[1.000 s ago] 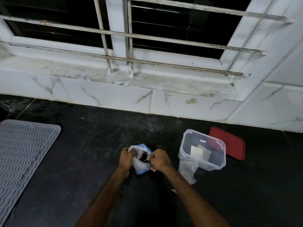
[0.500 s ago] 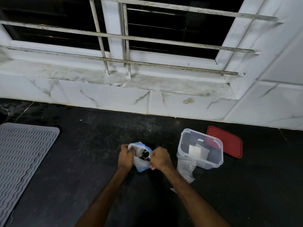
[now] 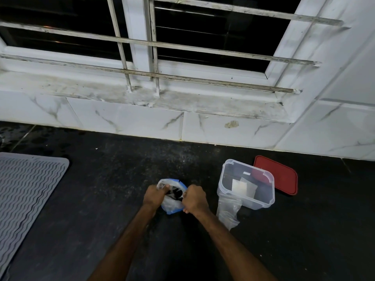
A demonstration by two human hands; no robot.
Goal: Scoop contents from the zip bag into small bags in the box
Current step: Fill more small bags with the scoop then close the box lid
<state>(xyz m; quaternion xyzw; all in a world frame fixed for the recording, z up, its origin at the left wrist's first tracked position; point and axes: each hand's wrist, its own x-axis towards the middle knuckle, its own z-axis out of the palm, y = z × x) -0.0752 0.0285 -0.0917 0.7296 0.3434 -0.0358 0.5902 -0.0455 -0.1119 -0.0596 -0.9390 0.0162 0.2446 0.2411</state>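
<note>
— What have you got nearest you?

— My left hand (image 3: 154, 196) and right hand (image 3: 194, 198) are both on the zip bag (image 3: 171, 203), which sits on the dark worktop (image 3: 101, 199). Each grip is clenched on one side of its blue-edged mouth, holding it apart. Something dark shows inside; I can't tell what.

— And to your right?

— A crumpled clear plastic bag (image 3: 228, 210) lies on the worktop, touching the front of the clear box (image 3: 246, 184). The box stands open, with a small pale bag (image 3: 240, 186) inside.

— The lid?

— The red lid (image 3: 281, 175) lies flat just behind the box, on its right.

— Anything else?

— A grey ribbed mat (image 3: 26, 185) lies far left. Beyond are the white marbled tiles (image 3: 125, 121), then the dusty sill (image 3: 142, 94) and the barred window (image 3: 203, 47), dark behind.
</note>
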